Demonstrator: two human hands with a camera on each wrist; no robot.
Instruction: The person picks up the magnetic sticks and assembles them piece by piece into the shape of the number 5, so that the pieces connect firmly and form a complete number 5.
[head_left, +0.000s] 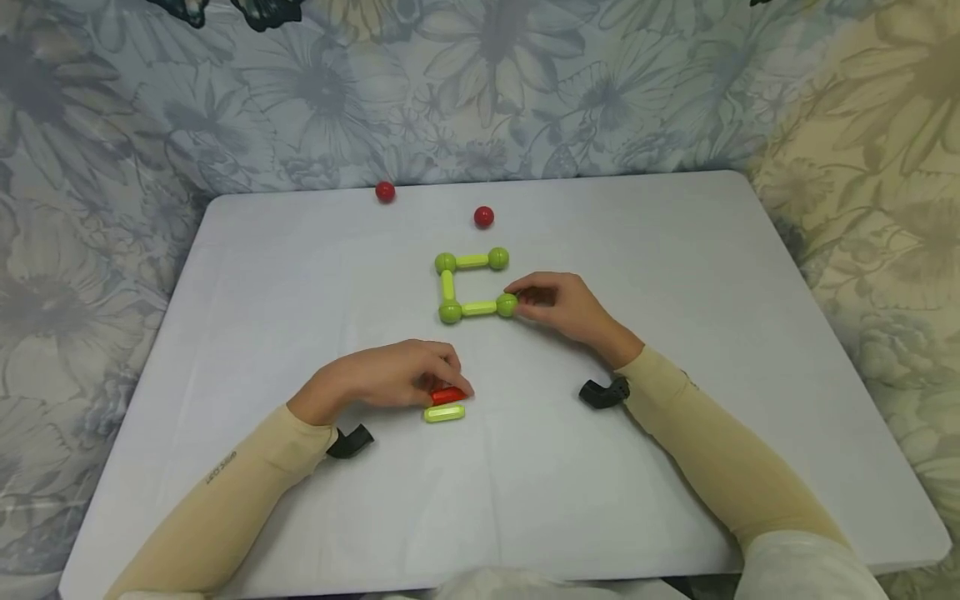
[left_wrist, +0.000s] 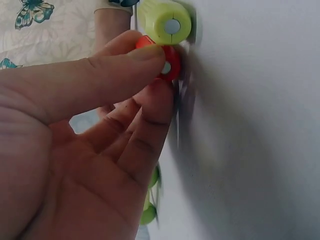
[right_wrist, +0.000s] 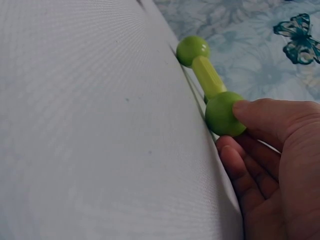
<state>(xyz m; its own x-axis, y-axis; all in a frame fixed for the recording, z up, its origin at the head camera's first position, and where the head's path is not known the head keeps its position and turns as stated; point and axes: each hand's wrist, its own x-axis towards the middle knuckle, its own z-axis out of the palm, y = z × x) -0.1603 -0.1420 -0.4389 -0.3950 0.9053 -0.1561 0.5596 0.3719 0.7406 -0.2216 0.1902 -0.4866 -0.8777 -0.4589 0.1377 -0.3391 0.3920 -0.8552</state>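
My left hand (head_left: 393, 372) pinches a short red magnetic building rod (head_left: 448, 396) between thumb and fingers, low over the table. In the left wrist view a silvery disc shows in the end of the red rod (left_wrist: 168, 66). Right beside it lies a loose yellow-green rod (head_left: 444, 412). Farther back, green balls and yellow-green rods form a flat three-sided frame (head_left: 447, 285) whose right side is open. With thumb and fingertips, my right hand (head_left: 566, 308) grips the green ball (head_left: 507, 305) at its near right corner. The right wrist view shows my thumb on that ball (right_wrist: 224, 114).
Two red balls lie behind the frame, one (head_left: 483, 217) just beyond it and another (head_left: 385, 192) at the far table edge. A white cloth covers the table (head_left: 675, 250). Patterned fabric (head_left: 495, 92) hangs behind and at the sides. Each wrist carries a black mount (head_left: 602, 393).
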